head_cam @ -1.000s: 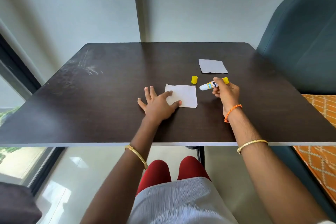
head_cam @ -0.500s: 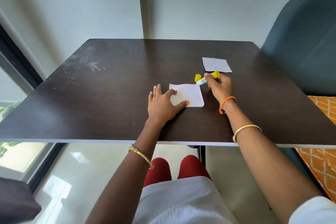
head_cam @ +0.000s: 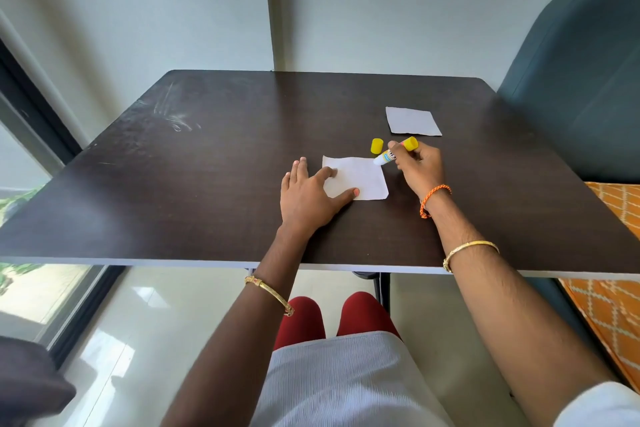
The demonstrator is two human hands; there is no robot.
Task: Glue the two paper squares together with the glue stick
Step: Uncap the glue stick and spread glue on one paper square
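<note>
A white paper square [head_cam: 362, 177] lies flat on the dark table [head_cam: 207, 166]. My left hand [head_cam: 308, 199] rests on its left edge, fingers spread, with index finger and thumb pressing the sheet down. My right hand [head_cam: 417, 163] grips an uncapped glue stick [head_cam: 394, 152] with a yellow base, tilted so its white tip touches the sheet's far right corner. The yellow cap [head_cam: 376, 145] stands on the table just beyond that corner. A second, greyer paper square [head_cam: 412, 121] lies farther back to the right.
A teal padded chair [head_cam: 581, 80] stands at the table's right side, with orange patterned fabric [head_cam: 613, 253] below it. The wall is just behind the far table edge. A window frame runs along the left.
My right hand brought the glue stick down and left until its tip met the near sheet's far right corner. My left hand stayed on the sheet. The view shifted slightly.
</note>
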